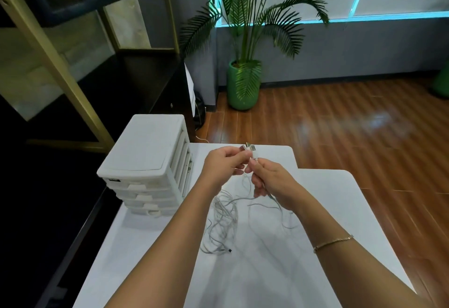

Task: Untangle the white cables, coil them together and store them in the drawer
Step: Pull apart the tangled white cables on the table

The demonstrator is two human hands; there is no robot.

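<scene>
Several white cables (222,213) hang in loose loops from both hands down onto the white table (267,271). Their plug ends (248,148) stick up together above my fingers. My left hand (222,165) pinches the cables just below the plugs. My right hand (269,181) grips the same bundle right beside it, with strands running down through its palm. One dark-tipped cable end (229,250) lies on the table. The white drawer unit (148,164) stands at the table's left, all its drawers closed.
A dark shelf with gold frame (73,89) rises to the left of the table. A potted palm in a green pot (244,84) stands on the wooden floor (352,137) beyond. The table's right edge drops to the floor.
</scene>
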